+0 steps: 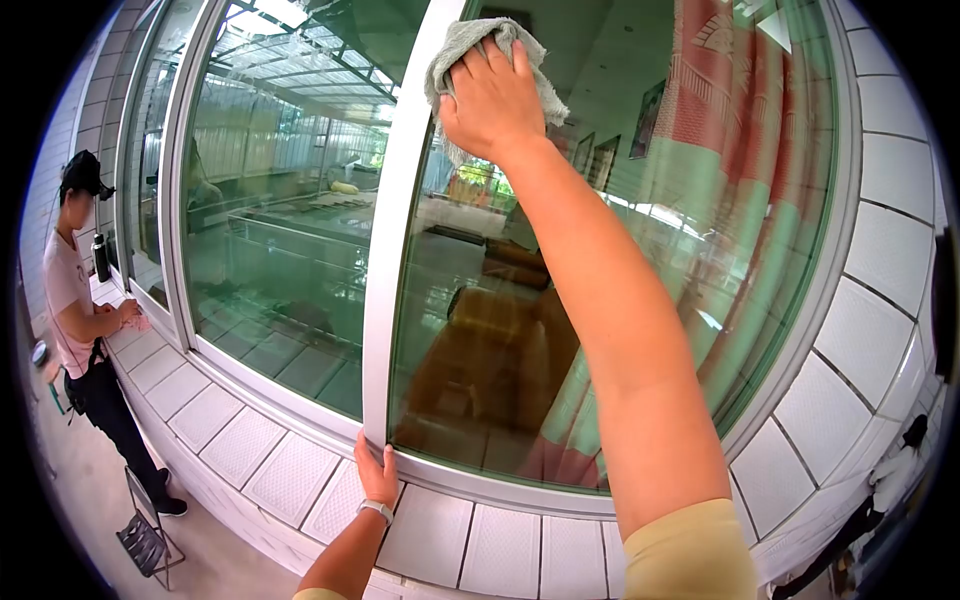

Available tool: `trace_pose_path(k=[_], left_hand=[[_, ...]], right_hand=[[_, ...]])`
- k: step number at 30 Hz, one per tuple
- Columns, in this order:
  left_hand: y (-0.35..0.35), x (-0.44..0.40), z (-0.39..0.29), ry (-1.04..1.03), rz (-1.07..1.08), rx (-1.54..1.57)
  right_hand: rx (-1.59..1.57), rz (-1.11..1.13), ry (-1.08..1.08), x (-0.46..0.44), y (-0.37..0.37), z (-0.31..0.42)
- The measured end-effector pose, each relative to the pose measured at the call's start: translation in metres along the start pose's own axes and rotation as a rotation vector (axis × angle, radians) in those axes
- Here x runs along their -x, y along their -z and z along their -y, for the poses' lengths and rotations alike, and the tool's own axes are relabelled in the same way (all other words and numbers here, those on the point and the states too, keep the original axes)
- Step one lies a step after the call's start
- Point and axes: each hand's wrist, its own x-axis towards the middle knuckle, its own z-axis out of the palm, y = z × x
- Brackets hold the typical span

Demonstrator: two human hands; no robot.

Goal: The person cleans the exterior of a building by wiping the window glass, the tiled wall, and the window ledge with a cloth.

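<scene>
High on the window, my right hand (492,95) presses a grey cloth (455,50) against the top of the glass, close to the white vertical frame bar (395,200). Its fingers are bent over the cloth, which sticks out around them. Low down, my left hand (377,472) rests at the foot of that bar, on the bottom window frame, with its thumb and fingers apart and nothing in it. A light watch band circles the left wrist.
Behind the glass pane hangs a red and green curtain (700,180). White tiles (430,530) form the sill and surround. At the left a person (75,290) stands by the sill, near a dark bottle (101,258) and a folding stool (148,540). Another person (890,480) is at the lower right.
</scene>
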Motion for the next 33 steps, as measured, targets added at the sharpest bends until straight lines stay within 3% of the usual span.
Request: trace_pose_path(k=[5,7,11,15,18,23,26,29,31,33], left_hand=[[-0.001,-0.001,0.007,-0.027,-0.008,-0.014],[-0.002,0.0,0.007,-0.029,-0.011,-0.019],[-0.003,0.0,0.007,-0.031,-0.027,-0.041],[-0.002,0.001,0.002,-0.005,-0.03,-0.045],[-0.009,-0.003,0.016,-0.047,-0.04,-0.053],[-0.007,0.0,0.012,-0.053,-0.039,-0.084],[-0.005,0.0,0.004,-0.041,-0.033,-0.064],[-0.009,0.001,-0.001,-0.02,-0.036,-0.028],[-0.005,-0.001,0.003,-0.027,-0.04,-0.057],[-0.004,0.0,0.003,-0.018,-0.041,-0.046]], right_hand=[[0.03,-0.098,0.004,0.019,0.007,-0.05],[0.196,-0.069,-0.048,0.027,0.03,-0.087],[0.241,-0.119,-0.195,0.061,0.047,-0.184],[0.338,0.003,-0.454,0.124,0.081,-0.255],[0.422,-0.092,-0.475,0.183,0.096,-0.292],[0.489,0.025,-0.571,0.283,0.129,-0.318],[0.265,-0.048,-0.36,0.309,0.141,-0.309],[0.224,-0.089,-0.448,0.298,0.141,-0.307],[-0.124,-0.198,-0.79,0.282,0.14,-0.3],[-0.113,-0.255,-0.77,0.263,0.131,-0.299]])
